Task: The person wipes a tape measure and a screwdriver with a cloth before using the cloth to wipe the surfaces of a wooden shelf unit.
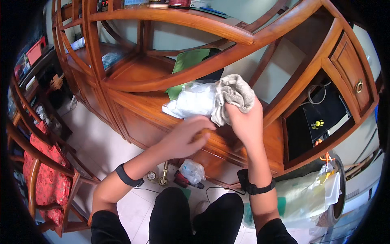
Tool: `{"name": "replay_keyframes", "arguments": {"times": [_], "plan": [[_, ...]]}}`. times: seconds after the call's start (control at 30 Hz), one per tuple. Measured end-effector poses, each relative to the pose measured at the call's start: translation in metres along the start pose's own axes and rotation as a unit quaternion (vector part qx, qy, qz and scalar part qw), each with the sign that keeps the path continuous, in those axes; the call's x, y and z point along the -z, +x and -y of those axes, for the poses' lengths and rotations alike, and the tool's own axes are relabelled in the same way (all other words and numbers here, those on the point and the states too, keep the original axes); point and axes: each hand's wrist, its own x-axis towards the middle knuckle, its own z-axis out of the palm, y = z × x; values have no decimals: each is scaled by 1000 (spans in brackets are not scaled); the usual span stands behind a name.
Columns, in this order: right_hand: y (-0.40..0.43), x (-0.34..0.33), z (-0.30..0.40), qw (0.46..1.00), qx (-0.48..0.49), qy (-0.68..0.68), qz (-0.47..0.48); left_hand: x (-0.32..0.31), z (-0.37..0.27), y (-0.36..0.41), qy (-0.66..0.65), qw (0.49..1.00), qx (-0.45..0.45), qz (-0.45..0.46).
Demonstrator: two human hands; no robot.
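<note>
My right hand point(245, 117) grips a bunched, light grey knitted cloth point(234, 91) over the lower shelf of a reddish-brown wooden cabinet point(170, 77). Against the cloth's left side rests a white item in clear plastic point(198, 99); whether my fingers also hold it is hidden. Just below this bundle, my left hand point(190, 137) is slightly blurred, its fingers curved and thumb apart, with nothing between them. Behind the white item, a green item point(189, 62) and a black one lie partly behind the cabinet's curved rail.
A wooden chair with red cushions point(48, 174) stands at left. On the floor are brass fittings point(163, 180) and a plastic bag point(192, 171) beside a red and black object. A bin with a plastic liner point(304, 195) stands at right. Curved rails cross the cabinet front.
</note>
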Motion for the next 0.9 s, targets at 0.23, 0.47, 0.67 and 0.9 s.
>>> {"name": "replay_keyframes", "arguments": {"times": [0.23,0.47,0.67,0.9], "plan": [[12,0,-3,984,55,-170,7,22,30,0,152,961,-1,-232],[9,-3,-38,958,79,-274,-16,-6,67,22,32,973,106,-204],[-2,-7,-15,956,135,-251,-75,-11,82,32,-73,961,167,-206],[-96,-30,-38,951,135,-259,102,1,82,41,-253,940,175,-147]]}}
